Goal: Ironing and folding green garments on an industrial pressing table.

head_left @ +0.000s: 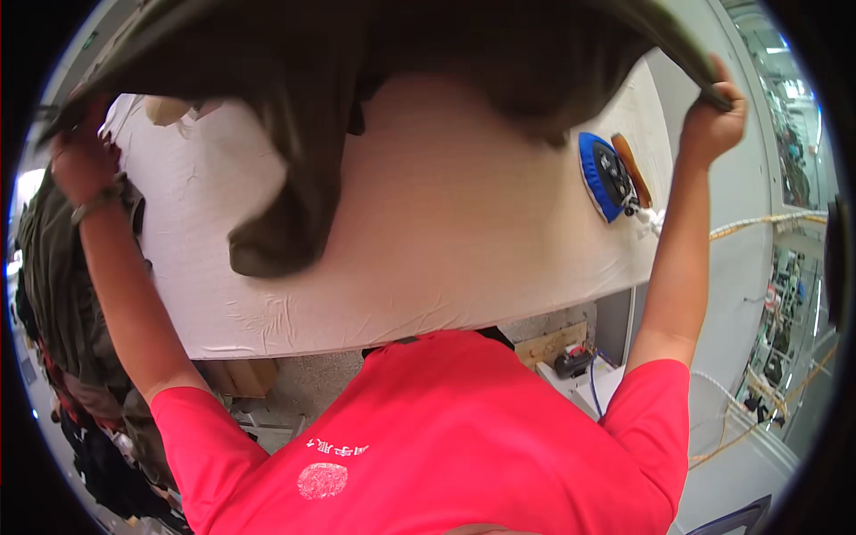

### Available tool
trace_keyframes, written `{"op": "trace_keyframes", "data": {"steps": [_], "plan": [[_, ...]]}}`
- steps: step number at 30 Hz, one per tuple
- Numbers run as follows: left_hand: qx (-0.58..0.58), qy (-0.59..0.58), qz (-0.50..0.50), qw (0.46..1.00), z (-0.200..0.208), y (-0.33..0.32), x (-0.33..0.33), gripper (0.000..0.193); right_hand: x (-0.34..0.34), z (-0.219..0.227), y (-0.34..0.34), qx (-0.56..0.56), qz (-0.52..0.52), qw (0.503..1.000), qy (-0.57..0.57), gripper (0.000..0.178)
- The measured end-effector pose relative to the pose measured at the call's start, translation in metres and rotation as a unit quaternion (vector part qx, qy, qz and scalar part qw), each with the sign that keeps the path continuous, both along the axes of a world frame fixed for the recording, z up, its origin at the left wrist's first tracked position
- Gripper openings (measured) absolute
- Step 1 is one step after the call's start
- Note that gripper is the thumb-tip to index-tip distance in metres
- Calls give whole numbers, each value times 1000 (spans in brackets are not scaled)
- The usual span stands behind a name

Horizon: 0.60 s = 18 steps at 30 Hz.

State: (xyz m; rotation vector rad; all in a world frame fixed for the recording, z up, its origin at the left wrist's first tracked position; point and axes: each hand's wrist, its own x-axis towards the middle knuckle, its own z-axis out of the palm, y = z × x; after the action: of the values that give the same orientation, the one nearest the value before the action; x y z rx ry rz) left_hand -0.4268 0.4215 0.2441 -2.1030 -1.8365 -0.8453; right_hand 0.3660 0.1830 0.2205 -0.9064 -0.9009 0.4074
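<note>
A dark olive garment (499,62) is stretched out in the air across the far part of a cream cloth-covered table (428,232). What looks like a sleeve (294,196) dangles from it toward the tabletop. At the upper left, my left hand (85,165), with a band on the wrist, is closed on one end of the cloth; it is somewhat dark and blurred. My right hand (716,125) pinches the opposite end at the upper right. Both arms are raised and spread wide. The garment's top runs out of the picture.
An iron (606,174) with a blue sole cover and a wooden handle rests at the table's right side. A pale cord (758,223) runs off to the right. Dark garments (62,276) are heaped left of the table. A pale object (167,109) lies at the far left.
</note>
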Motion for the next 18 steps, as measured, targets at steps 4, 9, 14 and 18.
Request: {"op": "trace_keyframes", "data": {"steps": [4, 9, 14, 18], "plan": [[-45, -554, -277, 784, -44, -69, 15, 26, -57, -22, -45, -141, -220, 875, -408, 25], [-175, -598, -123, 773, -218, -203, 8, 31, -94, -139, -140, -475, -63, 793, -377, 17], [-243, -797, 81, 547, -238, -302, 46, 30, -125, -161, -186, -568, 10, 818, 91, 12], [-489, -566, 66, 661, -280, -294, 21, 34, -108, -170, -171, -733, 74, 676, -15, 23]]}}
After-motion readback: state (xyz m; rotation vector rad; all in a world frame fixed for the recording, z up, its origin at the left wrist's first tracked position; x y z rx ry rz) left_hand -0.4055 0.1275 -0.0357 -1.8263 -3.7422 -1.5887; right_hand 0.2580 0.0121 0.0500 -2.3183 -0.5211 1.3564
